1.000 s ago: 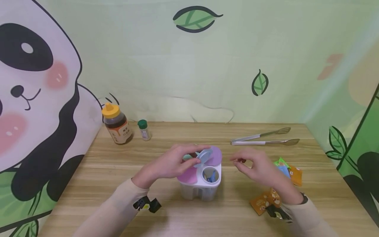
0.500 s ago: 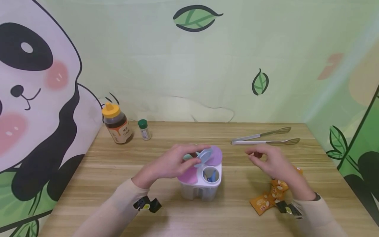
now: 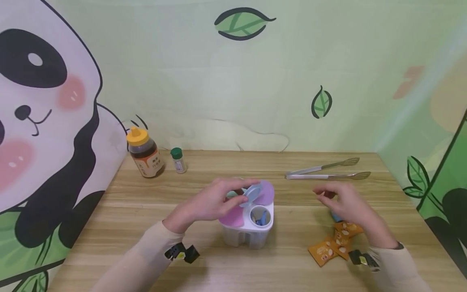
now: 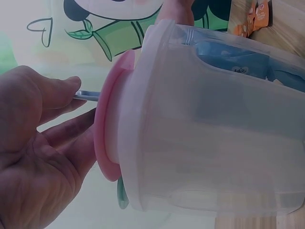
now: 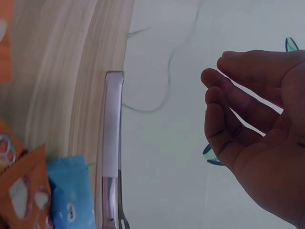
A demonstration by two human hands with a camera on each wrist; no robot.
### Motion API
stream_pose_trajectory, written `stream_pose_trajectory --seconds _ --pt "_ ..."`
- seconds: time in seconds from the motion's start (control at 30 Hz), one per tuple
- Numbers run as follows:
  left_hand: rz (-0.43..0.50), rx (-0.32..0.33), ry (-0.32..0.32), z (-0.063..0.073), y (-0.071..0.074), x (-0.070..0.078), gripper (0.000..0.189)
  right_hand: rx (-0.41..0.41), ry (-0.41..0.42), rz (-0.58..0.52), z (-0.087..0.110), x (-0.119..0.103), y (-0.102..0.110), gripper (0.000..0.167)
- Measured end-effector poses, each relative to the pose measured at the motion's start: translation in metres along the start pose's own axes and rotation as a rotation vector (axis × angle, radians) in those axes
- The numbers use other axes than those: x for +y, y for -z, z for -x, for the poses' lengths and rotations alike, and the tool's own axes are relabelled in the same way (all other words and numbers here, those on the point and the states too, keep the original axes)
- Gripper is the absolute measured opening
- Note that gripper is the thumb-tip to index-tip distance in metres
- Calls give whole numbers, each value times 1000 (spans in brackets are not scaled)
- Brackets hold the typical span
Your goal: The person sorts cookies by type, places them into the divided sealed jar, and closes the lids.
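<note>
A clear box with several coloured round lids [image 3: 248,239] stands mid-table. My left hand [image 3: 209,200] pinches its raised light-blue lid [image 3: 253,192] between thumb and fingers; in the left wrist view the lid's thin edge [image 4: 87,95] shows by the thumb. The pink lid [image 3: 232,218] and the purple lid [image 3: 266,192] are down. The front right opening is uncovered, with blue packets [image 4: 233,58] inside. My right hand [image 3: 343,202] hovers to the right, fingers loosely curled, holding nothing. Below it lie several orange packets [image 3: 322,251] and a blue packet [image 5: 71,191].
White-handled tongs [image 3: 310,177] lie at the back right. At the back left stand a honey bottle with a yellow cap [image 3: 146,156] and a small green-capped shaker [image 3: 178,161]. A printed cloth wall [image 3: 182,81] rises behind the table.
My right hand has moved right, away from the box and over the packets. My left hand keeps its pinch on the raised lid.
</note>
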State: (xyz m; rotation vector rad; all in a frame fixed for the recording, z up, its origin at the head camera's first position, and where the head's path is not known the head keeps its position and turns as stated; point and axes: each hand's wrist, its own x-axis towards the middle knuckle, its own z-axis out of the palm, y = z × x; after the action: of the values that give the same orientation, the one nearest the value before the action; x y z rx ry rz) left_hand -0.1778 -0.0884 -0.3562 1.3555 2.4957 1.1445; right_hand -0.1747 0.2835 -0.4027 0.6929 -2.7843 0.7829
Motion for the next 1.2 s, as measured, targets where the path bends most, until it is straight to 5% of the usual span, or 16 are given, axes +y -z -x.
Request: stream_pose_trajectory --seconds 0.53,1.2 --pt "18 1 -4 0 -1 1 46 -14 -122 64 13 36 -2 19" --pt "12 13 -11 0 0 0 45 -181 -273 86 25 57 -1 29"
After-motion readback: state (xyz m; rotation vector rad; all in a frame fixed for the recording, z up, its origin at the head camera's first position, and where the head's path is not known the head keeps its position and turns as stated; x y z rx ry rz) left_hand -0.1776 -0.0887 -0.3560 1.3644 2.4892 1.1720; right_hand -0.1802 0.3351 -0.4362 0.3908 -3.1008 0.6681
